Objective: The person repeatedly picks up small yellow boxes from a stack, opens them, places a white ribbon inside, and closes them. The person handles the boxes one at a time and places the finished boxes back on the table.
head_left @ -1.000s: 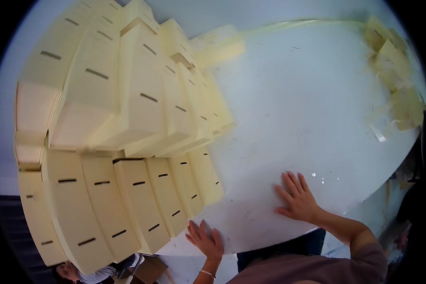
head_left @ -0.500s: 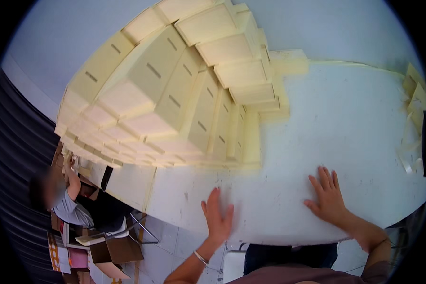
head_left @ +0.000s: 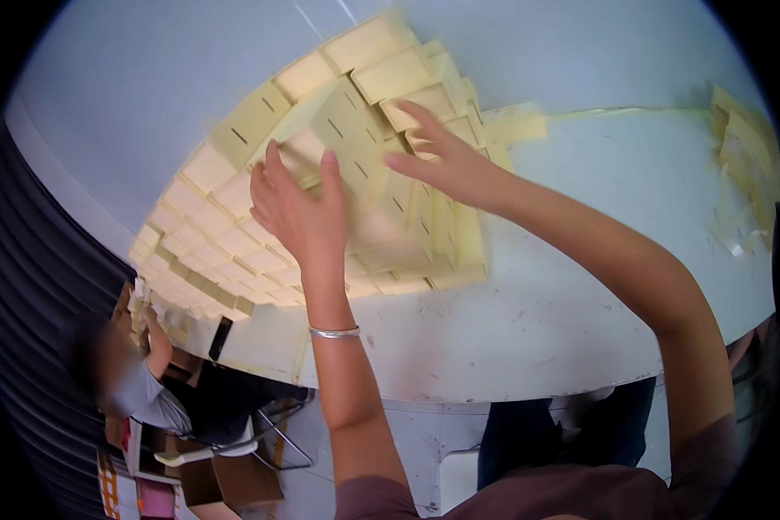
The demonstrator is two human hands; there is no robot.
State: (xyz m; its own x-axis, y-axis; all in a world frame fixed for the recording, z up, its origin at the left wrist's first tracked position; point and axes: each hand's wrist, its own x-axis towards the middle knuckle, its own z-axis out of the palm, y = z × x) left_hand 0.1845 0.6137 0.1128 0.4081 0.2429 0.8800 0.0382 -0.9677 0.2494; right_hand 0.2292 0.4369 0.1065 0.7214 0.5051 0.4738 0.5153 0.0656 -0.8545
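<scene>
1. Near edge of the table (head_left: 581, 329): the white top is bare here, with small dark specks. Below the edge, the person's legs show in dark trousers.
2. Left forearm: it rises from the lower edge of the picture and carries a thin metal bracelet (head_left: 334, 332) at the wrist.
3. Left hand (head_left: 299, 208): fingers spread and open, palm toward the stack of boxes (head_left: 381, 165). It lies against the near-left face of the stack. No box is clasped; the grip is wide.
4. Right hand (head_left: 446, 156): fingers splayed, laid over the upper right side of the same stack. It is also wide open and closes on nothing.
5. Stack of boxes: pale yellow cardboard boxes with short dark slots, piled in rows on the left half of the table, reaching to its far-left edge.
6. Far-right corner: loose yellow cardboard scraps (head_left: 750, 165), well apart from both hands.
7. Beyond the left edge: a seated person (head_left: 130, 381) in a grey top, beside brown cartons.
</scene>
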